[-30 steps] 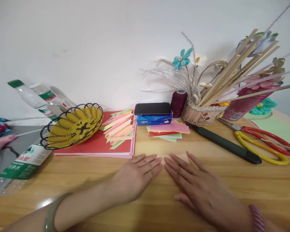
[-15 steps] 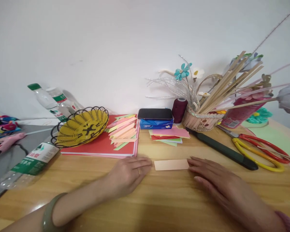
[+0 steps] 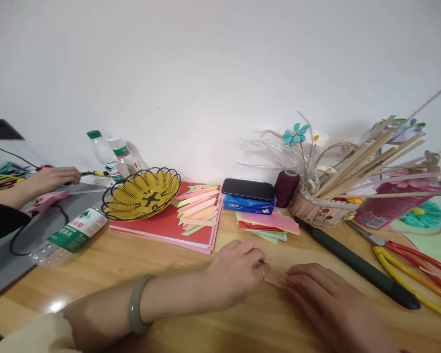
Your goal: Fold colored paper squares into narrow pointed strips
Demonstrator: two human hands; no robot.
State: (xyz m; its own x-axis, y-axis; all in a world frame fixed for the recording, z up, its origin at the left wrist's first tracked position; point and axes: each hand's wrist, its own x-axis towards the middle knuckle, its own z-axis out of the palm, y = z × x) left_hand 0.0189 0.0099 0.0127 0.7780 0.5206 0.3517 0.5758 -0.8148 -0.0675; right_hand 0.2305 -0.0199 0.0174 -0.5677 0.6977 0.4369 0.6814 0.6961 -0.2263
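Note:
Near the front of the wooden table, a small pale orange paper strip (image 3: pixel 275 280) lies between my two hands, mostly covered by them. My left hand (image 3: pixel 238 269), with a ring and a green bangle at the wrist, has its fingers curled together on the strip's left end. Against the strip's right end, my right hand (image 3: pixel 329 299) has its fingers pressed together. Behind them sit a stack of coloured paper pieces (image 3: pixel 286 223) and a pile of cut strips (image 3: pixel 200 208) on red sheets (image 3: pixel 143 226).
A yellow basket (image 3: pixel 150 196) and plastic bottles (image 3: pixel 73 235) stand or lie left. Another person's hand (image 3: pixel 55 179) is at far left. A phone (image 3: pixel 248 189), purple thread (image 3: pixel 286 186), decorated pot (image 3: pixel 319 208), dark green tool (image 3: pixel 363 264) and scissors (image 3: pixel 407 260) sit behind and right.
My left hand has moved right, onto the strip, and its fingers have curled. The strip is now mostly hidden. The view has shifted left, and another person's hand has appeared at far left.

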